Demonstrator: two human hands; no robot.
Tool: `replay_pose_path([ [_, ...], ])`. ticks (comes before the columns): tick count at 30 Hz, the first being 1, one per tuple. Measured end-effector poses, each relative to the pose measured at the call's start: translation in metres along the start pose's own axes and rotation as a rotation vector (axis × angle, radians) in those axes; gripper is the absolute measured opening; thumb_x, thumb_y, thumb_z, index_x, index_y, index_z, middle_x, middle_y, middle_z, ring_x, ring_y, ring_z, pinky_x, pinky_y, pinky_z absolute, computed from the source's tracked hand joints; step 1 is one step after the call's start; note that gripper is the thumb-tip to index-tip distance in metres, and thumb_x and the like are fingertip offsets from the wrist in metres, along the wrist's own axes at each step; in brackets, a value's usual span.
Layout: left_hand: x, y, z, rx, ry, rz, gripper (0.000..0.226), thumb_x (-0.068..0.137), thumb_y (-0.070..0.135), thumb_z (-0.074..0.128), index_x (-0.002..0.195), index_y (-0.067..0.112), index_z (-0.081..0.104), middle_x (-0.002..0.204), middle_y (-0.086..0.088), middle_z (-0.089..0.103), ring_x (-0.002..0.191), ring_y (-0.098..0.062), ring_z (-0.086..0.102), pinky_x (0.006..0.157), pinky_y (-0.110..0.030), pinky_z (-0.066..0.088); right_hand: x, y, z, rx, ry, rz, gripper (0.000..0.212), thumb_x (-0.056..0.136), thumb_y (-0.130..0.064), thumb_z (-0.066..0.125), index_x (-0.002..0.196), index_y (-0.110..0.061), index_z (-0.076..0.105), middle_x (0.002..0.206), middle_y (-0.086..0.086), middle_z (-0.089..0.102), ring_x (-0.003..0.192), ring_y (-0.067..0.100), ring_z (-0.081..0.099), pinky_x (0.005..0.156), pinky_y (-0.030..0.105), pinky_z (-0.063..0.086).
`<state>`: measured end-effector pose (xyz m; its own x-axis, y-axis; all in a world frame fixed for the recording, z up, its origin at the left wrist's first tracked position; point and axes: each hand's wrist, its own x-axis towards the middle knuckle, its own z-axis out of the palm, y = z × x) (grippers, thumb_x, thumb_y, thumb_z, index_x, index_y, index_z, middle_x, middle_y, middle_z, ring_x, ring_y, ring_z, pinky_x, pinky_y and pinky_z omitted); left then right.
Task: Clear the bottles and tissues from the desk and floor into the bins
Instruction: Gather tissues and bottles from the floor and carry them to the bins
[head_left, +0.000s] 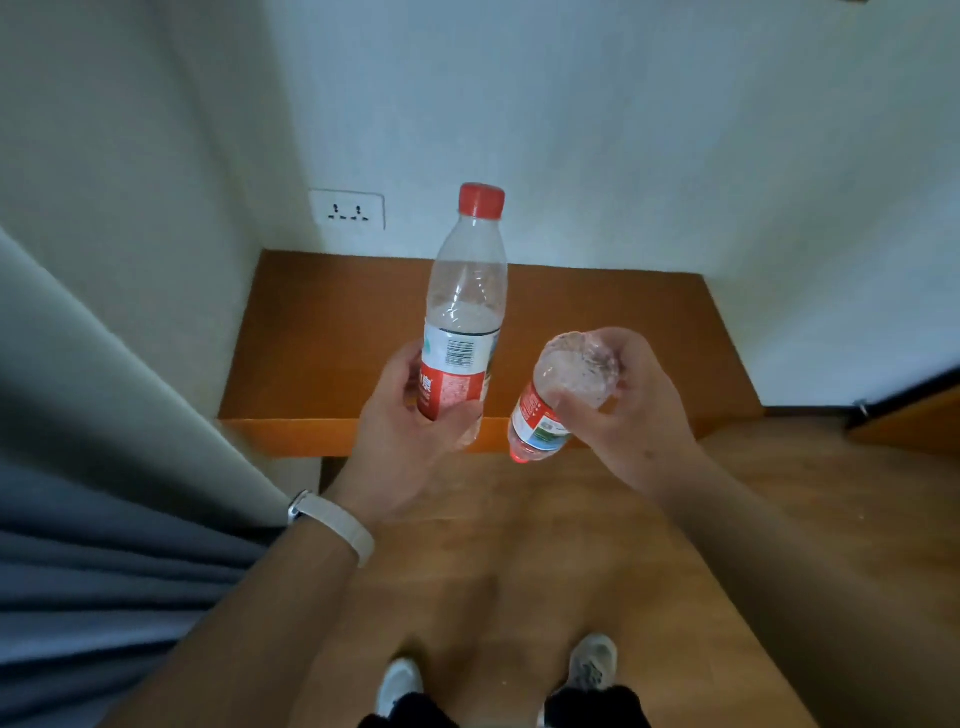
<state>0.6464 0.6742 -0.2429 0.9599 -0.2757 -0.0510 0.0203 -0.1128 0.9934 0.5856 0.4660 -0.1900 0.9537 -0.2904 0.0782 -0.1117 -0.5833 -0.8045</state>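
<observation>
Two clear glossy plastic bottles (466, 306) over a matt wooden desk (322, 332).

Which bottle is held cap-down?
The inverted bottle in the right hand: red cap toward the floor, base up. The upright bottle in the left hand has its cap on top.

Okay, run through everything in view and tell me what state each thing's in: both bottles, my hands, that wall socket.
Upright bottle: red cap on, held upright in the air.
Inverted bottle: cap on, pointing down, tilted.
Left hand: grips the upright bottle at its label.
Right hand: grips the inverted bottle by its base.
Wall socket: nothing plugged in.
</observation>
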Motion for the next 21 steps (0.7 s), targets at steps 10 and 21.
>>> replay_pose_path([
  [10, -0.005, 0.061, 0.168, 0.086, -0.351, 0.099, 0.073, 0.08, 0.026, 0.079, 0.14, 0.033, 0.04, 0.122, 0.02, 0.059, 0.106, 0.002, 0.062, 0.076, -0.014, 0.053, -0.076, 0.061, -0.159, 0.015, 0.355, 0.147, 0.066, 0.064, -0.054, 0.07, 0.12, -0.036, 0.04, 0.109, -0.021, 0.05, 0.102, 0.006, 0.057, 0.069, 0.017, 0.055],
  [21, -0.067, 0.125, 0.421, 0.132, -0.655, 0.245, 0.074, 0.079, 0.021, 0.08, 0.141, 0.026, 0.042, 0.127, 0.013, 0.06, 0.11, -0.005, 0.062, 0.09, -0.025, 0.055, -0.194, 0.165, -0.367, 0.03, 0.682, 0.256, 0.053, 0.072, -0.043, 0.074, 0.114, -0.039, 0.042, 0.103, -0.022, 0.051, 0.099, -0.004, 0.055, 0.068, 0.017, 0.055],
])
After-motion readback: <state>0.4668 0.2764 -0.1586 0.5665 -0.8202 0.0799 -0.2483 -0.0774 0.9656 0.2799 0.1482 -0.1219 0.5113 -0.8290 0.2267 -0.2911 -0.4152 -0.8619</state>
